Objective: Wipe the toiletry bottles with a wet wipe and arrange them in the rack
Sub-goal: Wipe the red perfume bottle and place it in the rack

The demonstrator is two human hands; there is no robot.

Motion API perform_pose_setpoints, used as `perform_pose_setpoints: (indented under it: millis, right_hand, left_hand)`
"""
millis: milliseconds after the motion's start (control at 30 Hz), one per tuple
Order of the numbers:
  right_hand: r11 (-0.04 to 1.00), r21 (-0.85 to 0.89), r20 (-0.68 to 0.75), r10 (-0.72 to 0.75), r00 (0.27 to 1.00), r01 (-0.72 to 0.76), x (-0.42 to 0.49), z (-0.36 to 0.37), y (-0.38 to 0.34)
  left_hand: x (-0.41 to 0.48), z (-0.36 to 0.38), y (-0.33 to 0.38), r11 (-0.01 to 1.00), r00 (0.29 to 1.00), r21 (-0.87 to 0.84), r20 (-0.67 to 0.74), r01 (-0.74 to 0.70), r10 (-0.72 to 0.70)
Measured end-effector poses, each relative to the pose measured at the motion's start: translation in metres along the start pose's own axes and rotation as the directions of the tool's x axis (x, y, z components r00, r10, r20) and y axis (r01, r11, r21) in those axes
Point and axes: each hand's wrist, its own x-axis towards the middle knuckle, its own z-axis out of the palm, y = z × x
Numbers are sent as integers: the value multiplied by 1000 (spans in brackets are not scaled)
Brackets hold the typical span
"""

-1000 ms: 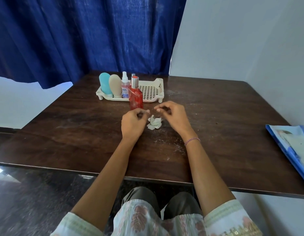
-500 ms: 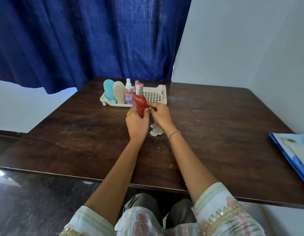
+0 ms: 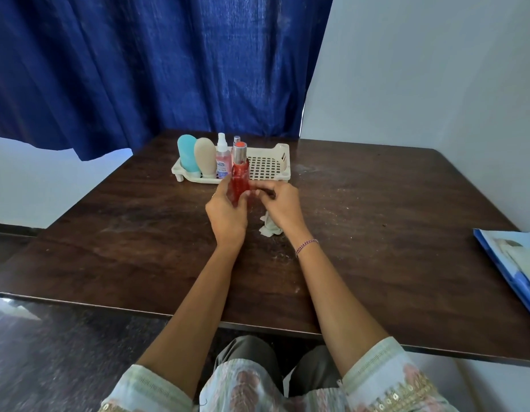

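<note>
red bottle (image 3: 239, 176): lower half hidden inside left grip (image 3: 226, 214)
wet wipe (image 3: 268, 228): partly covered by right grip (image 3: 283, 208)
small bottle (image 3: 236, 139): only cap visible
spray bottle (image 3: 223, 157): label unreadable
blue folder (image 3: 516, 257): at table's right edge, cropped by frame

Both forearms were bare from the elbow down. The left hand (image 3: 226, 215) wore a thin pale ring (image 3: 213, 195) on one of its fingers, too small to make out further. Round the wrist of the right hand (image 3: 283, 208) ran a slim bracelet (image 3: 306, 245) in pink and purple, beaded or braided. At the lower left of the frame the left sleeve (image 3: 156, 388) was pale green-white cloth edged with a woven cream band. The right sleeve (image 3: 388, 379), lower right, matched it and added gold sequins and pink flower prints. Between them showed a pale tunic (image 3: 245, 391) with brownish-pink floral motifs, above grey-olive trousers (image 3: 245, 352).
</note>
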Motion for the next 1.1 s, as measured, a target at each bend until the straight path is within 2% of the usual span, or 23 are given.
perform_pose_setpoints:
  millis: [267, 400, 533, 733, 900, 1100]
  right_hand:
    - [997, 52, -78, -51, 996, 55, -11, 1, -4]
    - [992, 113, -168, -42, 985, 62, -8, -5, -6]
    - [997, -24, -271, -72, 960, 68, 0, -10, -4]
    - [997, -79, -71, -13, 997, 8, 8, -35, 0]
    - [997, -70, -125, 7, 992, -15, 21, -46, -2]
    - [996, -89, -165, 4, 986, -19, 42, -45, -8]
  left_hand:
    - [-1, 1, -1, 1000, 1000, -26, 12, -8, 8]
    - [-4, 3, 1, 989, 998, -145, 59, -24, 33]
    - [-3, 0, 4, 952, 989, -301, 150, 53, -7]
    - [4, -3, 6, 942, 964, -325, 266, 83, 6]
    - [15, 1, 21, 947, 969, -320, 243, 34, 47]
    - [33, 15, 25, 980, 995, -194, 71, -53, 68]
